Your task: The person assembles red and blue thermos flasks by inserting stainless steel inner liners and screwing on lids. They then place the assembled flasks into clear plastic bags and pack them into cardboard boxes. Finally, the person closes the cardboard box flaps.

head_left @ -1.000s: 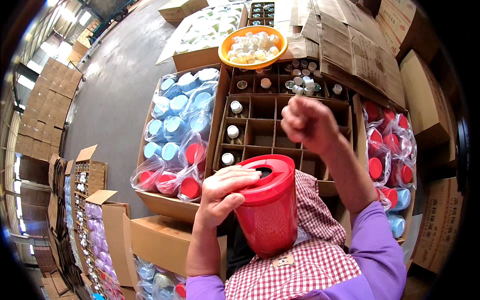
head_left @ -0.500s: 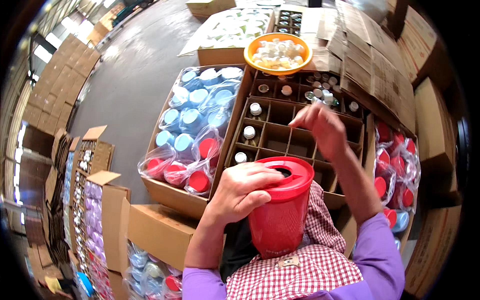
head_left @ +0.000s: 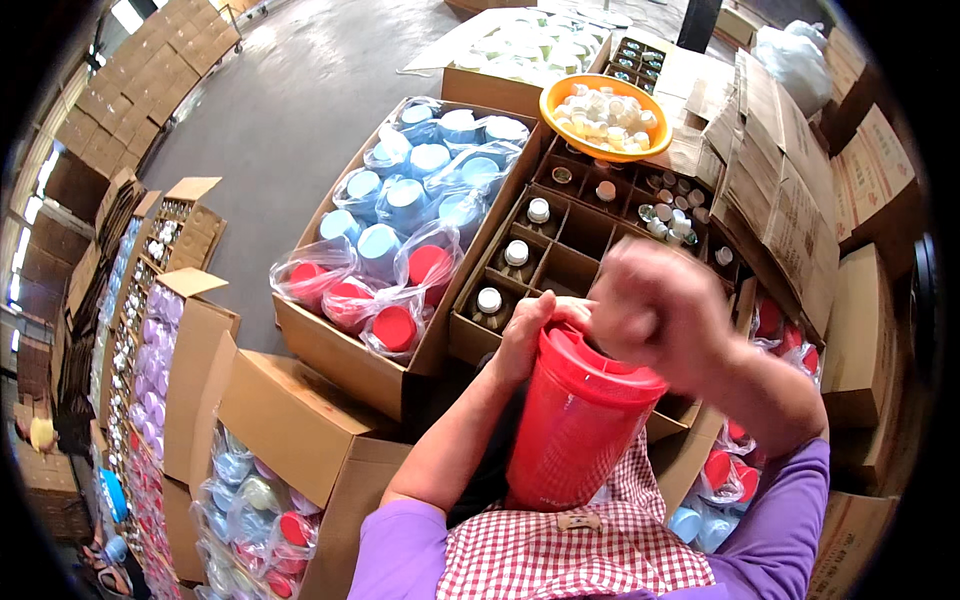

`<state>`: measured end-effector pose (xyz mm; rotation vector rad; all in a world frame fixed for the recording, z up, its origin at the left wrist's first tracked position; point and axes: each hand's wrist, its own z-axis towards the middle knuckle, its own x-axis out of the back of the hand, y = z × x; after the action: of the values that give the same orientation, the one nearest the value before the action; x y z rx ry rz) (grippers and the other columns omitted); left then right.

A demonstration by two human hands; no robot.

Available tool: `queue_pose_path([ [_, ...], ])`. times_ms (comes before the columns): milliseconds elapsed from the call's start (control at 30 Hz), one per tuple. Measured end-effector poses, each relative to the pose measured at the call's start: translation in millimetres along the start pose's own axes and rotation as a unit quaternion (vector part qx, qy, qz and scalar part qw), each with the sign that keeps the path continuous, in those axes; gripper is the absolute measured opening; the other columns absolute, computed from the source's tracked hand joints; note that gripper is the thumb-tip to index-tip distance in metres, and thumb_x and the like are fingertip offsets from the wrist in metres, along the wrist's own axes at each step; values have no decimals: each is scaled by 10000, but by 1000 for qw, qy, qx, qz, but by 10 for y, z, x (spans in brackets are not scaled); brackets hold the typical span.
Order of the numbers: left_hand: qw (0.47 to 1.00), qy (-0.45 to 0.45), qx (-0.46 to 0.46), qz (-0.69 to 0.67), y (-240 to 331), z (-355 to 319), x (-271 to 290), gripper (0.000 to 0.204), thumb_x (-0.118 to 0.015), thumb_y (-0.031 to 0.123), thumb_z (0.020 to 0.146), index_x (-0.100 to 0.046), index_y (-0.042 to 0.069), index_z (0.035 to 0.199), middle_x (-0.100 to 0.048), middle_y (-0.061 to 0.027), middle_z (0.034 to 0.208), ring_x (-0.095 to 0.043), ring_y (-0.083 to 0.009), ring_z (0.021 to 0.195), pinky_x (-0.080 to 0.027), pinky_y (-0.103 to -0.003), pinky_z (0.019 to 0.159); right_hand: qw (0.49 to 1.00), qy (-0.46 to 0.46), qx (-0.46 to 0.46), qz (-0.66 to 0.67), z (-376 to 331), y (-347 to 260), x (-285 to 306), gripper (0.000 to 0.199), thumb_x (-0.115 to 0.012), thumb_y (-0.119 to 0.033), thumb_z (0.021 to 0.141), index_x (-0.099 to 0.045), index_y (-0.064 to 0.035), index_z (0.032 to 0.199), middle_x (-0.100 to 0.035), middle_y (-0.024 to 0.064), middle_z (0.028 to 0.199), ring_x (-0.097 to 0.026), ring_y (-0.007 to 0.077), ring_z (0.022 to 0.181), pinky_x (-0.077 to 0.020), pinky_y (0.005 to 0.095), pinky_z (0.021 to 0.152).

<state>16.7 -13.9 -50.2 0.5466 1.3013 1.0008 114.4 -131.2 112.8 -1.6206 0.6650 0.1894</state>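
Observation:
A red plastic jug (head_left: 585, 430) with a red lid stands upright in my lap, tilted a little to the right. My left hand (head_left: 540, 335) grips the lid's left edge, thumb and fingers closed on it. Over the right part of the lid is my right hand (head_left: 665, 310), its fingers curled in and blurred. Whatever it may hold is hidden, as is most of the lid's top. Just beyond stands a divided carton (head_left: 550, 265) with several white-capped bottles (head_left: 516, 254) in its left cells. Small loose caps (head_left: 668, 222) lie in its far right part.
An orange bowl (head_left: 655, 150) of small whitish caps rests behind the carton. To the left, a box (head_left: 345, 375) holds bagged blue and red jugs. An open box (head_left: 290, 395) of more jugs is at lower left. Flattened cardboard (head_left: 785, 200) leans at the right.
My right hand has come back from the loose caps to the jug's lid and curled. My left hand has shifted to the lid's far left edge. The view has turned slightly.

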Motion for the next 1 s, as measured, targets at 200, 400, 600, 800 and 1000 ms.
queue_pose_path([
  [200,999,39,18,15,23,15,-174,617,-379,482,956,-681,-50,873,-677,-164,891,-603,-242,965,-438,-366,905,999,-21,-37,25,-70,334,-90,274,-453,-259,932,-428,-125,694,-337,-22,515,-317,82,401,-231,239,325],
  [400,995,4,-60,75,131,36,-76,592,-383,434,958,-698,-51,830,-659,-214,983,-602,-275,1027,-441,-375,939,968,-83,236,-23,-47,-696,309,266,-414,-311,987,-467,-112,818,-435,25,674,-438,133,532,-370,242,470],
  [600,782,-61,-219,580,775,-54,-777,242,-679,304,720,-638,71,671,-656,-82,884,-622,-271,788,-492,-373,682,955,-16,295,-8,227,787,1253,496,-396,-491,939,-517,-23,1049,-536,143,1157,-413,339,1238,-169,507,1126],
  [800,931,30,-216,292,635,-379,-3,166,-643,180,735,-649,42,643,-650,-75,733,-610,-238,817,-442,-356,791,951,0,225,-212,-254,971,667,569,-414,-551,911,-584,-14,832,-633,220,1016,-586,284,1016,-336,438,1021],
  [1000,738,19,-312,598,842,-132,-838,275,-701,269,633,-575,25,608,-560,-105,691,-553,-307,721,-433,-422,730,973,7,229,35,11,1142,658,547,-325,-517,971,-498,-35,1164,-571,97,1117,-503,199,1062,-354,342,953],
])
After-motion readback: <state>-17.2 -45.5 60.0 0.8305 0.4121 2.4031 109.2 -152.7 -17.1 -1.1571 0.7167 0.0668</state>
